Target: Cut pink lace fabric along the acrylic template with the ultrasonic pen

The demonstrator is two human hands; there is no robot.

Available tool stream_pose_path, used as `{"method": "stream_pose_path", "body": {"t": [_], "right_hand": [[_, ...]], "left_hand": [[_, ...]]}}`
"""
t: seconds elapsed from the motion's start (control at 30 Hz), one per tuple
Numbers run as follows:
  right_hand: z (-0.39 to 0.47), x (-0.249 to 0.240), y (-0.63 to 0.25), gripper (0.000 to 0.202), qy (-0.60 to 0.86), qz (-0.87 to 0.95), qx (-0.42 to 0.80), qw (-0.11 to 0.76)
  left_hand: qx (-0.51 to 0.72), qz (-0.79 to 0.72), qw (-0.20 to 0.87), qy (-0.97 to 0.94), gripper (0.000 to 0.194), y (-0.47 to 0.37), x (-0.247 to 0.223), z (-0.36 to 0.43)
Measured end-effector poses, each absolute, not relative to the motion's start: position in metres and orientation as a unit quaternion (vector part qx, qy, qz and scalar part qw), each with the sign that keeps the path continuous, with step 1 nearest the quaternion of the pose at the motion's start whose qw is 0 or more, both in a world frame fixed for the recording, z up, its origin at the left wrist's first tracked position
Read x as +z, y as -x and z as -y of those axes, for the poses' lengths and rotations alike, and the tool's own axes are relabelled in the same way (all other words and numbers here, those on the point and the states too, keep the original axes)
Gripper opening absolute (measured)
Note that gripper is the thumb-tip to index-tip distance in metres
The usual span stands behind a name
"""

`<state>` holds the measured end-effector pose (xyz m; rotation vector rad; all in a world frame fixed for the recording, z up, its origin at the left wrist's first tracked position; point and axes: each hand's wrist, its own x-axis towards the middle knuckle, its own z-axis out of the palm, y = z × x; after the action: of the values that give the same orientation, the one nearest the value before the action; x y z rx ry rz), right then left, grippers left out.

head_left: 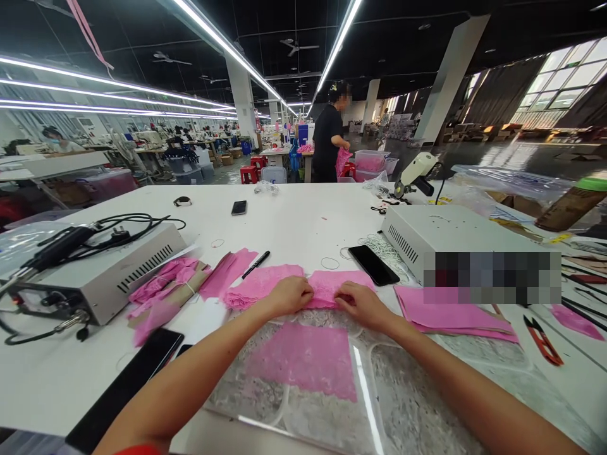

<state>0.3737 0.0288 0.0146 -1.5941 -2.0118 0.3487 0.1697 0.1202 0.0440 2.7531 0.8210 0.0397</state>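
Note:
Two stacks of thin pink fabric lie side by side at the far edge of a clear sheet with a marbled pattern under it. My left hand (291, 294) has its fingers curled together at the inner edge of the left fabric stack (258, 283). At the near edge of the right fabric stack (344, 283), my right hand (359, 303) pinches the cloth between thumb and fingers. Nearer to me, a single pink fabric piece (308, 360) is spread flat on the clear sheet (327, 417). Both fingertips are partly hidden by the hands.
Grey machine boxes stand left (156, 253) and right (427, 234). Around the stacks lie a pen (256, 264), a phone (374, 264), rubber bands (379, 246), folded pink fabric (450, 311) and red-handled thread snips (543, 341). Beyond the white table (294, 221), a person (327, 139) holds pink cloth.

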Motion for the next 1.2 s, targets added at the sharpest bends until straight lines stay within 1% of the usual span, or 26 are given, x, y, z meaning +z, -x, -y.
{"method": "stream_pose_path", "body": {"t": [0.27,0.4,0.67,0.87,0.93,1.1,1.17,1.2], "right_hand": [[-0.045,0.016,-0.345,0.012,0.572,0.747,0.15,0.305],[-0.053,0.012,-0.341,0.015,0.569,0.731,0.179,0.33],[-0.061,0.012,-0.354,0.018,0.586,0.628,0.268,0.437],[-0.055,0.028,-0.368,0.019,0.592,0.537,0.304,0.519],[-0.052,0.033,-0.373,0.02,0.594,0.512,0.303,0.541],[-0.043,0.046,-0.381,0.026,0.595,0.468,0.279,0.591],[-0.039,0.054,-0.386,0.029,0.592,0.453,0.264,0.612],[-0.037,0.059,-0.389,0.03,0.59,0.445,0.255,0.623]], "left_hand": [[0.02,-0.278,0.139,-0.95,0.029,-0.167,0.043,-0.121],[0.027,-0.288,0.133,-0.948,0.029,-0.167,0.041,-0.122],[0.06,-0.311,0.094,-0.944,0.029,-0.169,0.033,-0.117],[0.116,-0.344,0.07,-0.929,0.021,-0.185,0.036,-0.095],[0.135,-0.354,0.072,-0.923,0.026,-0.2,0.034,-0.084],[0.17,-0.404,0.077,-0.895,0.045,-0.255,0.025,-0.066],[0.177,-0.421,0.084,-0.886,0.046,-0.277,0.024,-0.065],[0.179,-0.428,0.088,-0.882,0.043,-0.287,0.024,-0.065]]}}
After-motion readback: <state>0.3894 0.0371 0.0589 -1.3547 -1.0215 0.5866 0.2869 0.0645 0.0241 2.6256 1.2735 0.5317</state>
